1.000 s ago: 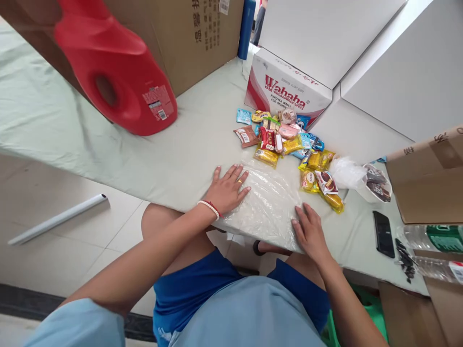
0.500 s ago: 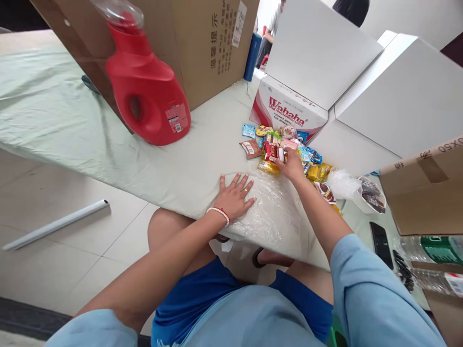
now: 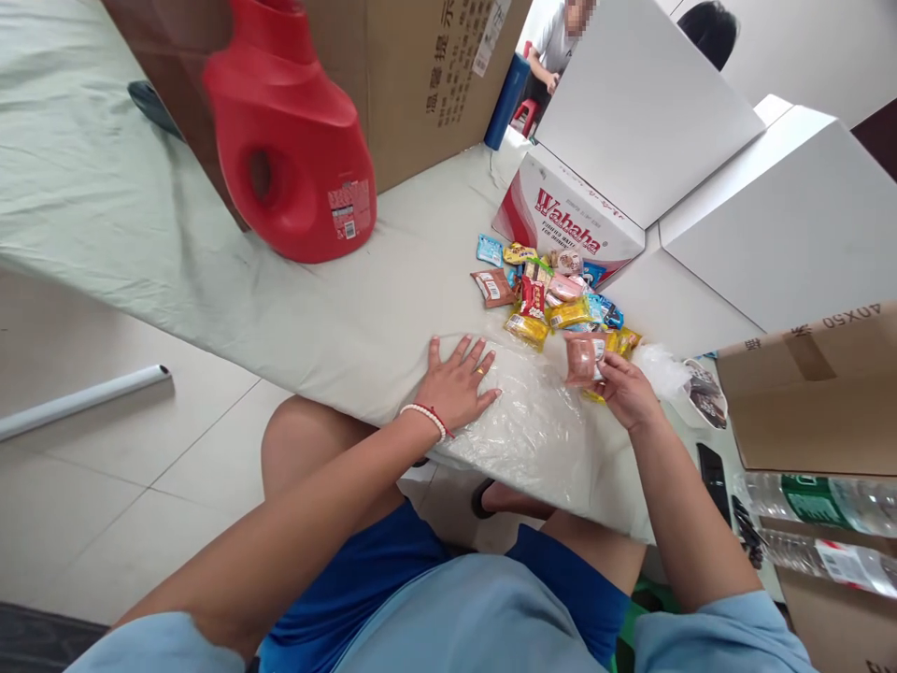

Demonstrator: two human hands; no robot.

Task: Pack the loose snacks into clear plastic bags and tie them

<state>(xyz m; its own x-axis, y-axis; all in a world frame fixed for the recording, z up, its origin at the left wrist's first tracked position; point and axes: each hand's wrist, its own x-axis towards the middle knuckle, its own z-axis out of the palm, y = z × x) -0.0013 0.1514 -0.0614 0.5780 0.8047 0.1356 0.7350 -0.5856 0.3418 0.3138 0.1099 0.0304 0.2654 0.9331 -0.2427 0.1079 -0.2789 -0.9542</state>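
My left hand [image 3: 459,381] lies flat with fingers spread on the left part of a clear plastic bag [image 3: 533,421] spread on the table near its front edge. My right hand [image 3: 627,391] holds a pinkish-brown snack packet [image 3: 581,360] just above the bag's far right side. Behind it lies a pile of small snack packets [image 3: 553,290] in yellow, red, blue and pink wrappers.
A red detergent jug [image 3: 294,150] stands at the back left before a large brown carton [image 3: 434,75]. A red-and-white Wahaha box [image 3: 567,220], white boxes [image 3: 777,224], a brown carton [image 3: 813,393], water bottles [image 3: 819,505] and a black phone [image 3: 713,467] lie right. A person sits behind.
My right hand went from the bag's front edge to the snack pile, took a pinkish packet and drew it back toward the bag. My left hand stayed flat on the bag.
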